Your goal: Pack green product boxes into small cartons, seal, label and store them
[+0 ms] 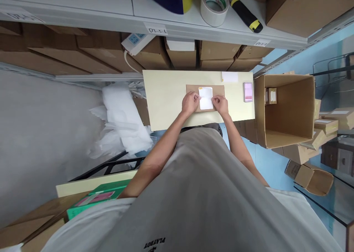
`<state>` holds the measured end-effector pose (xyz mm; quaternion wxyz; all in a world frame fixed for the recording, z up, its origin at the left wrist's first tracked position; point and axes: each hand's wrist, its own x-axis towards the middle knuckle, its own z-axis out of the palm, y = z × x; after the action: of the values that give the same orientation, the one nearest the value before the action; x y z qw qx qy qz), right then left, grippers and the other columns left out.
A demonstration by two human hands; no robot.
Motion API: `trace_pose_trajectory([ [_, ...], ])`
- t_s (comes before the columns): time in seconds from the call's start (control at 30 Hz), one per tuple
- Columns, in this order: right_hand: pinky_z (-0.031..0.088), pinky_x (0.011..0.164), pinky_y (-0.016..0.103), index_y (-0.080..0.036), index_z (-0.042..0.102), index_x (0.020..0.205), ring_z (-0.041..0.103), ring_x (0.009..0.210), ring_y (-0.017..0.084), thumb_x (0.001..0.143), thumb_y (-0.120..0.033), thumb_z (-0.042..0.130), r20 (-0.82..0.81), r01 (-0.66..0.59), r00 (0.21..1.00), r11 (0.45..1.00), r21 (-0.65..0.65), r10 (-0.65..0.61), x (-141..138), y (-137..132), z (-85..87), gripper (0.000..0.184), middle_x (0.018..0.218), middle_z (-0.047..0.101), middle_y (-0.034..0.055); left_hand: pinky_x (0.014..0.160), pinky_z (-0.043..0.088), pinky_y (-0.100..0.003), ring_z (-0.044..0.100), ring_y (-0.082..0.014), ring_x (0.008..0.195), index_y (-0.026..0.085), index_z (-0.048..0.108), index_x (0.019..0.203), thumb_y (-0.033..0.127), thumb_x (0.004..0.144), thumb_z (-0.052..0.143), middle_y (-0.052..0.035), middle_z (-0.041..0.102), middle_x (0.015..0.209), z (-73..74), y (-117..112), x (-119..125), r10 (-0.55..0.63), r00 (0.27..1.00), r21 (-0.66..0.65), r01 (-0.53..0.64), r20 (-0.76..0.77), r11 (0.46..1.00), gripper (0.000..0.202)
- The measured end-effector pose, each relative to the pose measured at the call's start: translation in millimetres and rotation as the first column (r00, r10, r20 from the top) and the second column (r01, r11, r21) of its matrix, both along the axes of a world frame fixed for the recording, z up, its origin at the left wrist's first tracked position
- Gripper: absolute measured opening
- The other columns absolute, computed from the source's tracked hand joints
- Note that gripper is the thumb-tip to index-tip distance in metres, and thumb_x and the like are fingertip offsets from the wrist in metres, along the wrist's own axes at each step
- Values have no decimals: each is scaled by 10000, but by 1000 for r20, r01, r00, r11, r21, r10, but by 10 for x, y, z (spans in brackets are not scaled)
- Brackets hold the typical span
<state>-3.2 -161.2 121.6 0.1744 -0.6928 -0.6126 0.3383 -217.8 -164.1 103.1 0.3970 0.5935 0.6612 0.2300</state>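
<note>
A white label (206, 98) with a small orange mark at its top left corner is over a flat brown cardboard piece (219, 89) on the pale yellow table. My left hand (190, 102) is closed, thumb and fingertips pinching the label's left edge. At the opposite edge, my right hand (220, 104) pinches the label in the same way. Whether the label is stuck to the cardboard or held just above it, I cannot tell. Part of the cardboard is hidden under the label and both hands.
The table (166, 97) also bears a pink pack (248, 92) and a white paper (229, 76). A large open carton (289, 134) stands to the right. Tape (214, 6) and a utility knife (246, 14) lie on the shelf above. White packing foam (121, 119) is at left.
</note>
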Motion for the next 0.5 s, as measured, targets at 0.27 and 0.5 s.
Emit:
trace_pose_trajectory([
  [0.27,575,1026,386,-239,767,963,674,1101,294,909,-318,835,-2,6,1000,1000,-9,-6,-23,-19,-37,117,742,669,13,962,557,-421,706,-289,1067,264,663,920,318,1035,717,-85,771,1021,10,-1,98,40,997,-4,-40,-69,999,138],
  [0.5,571,1036,414,-273,709,906,666,1112,307,961,-389,829,53,49,997,999,4,-50,-101,8,-107,176,787,690,31,984,567,-442,716,-325,1145,266,656,930,392,937,884,-101,795,1082,-22,13,180,81,988,0,-82,-130,997,260],
])
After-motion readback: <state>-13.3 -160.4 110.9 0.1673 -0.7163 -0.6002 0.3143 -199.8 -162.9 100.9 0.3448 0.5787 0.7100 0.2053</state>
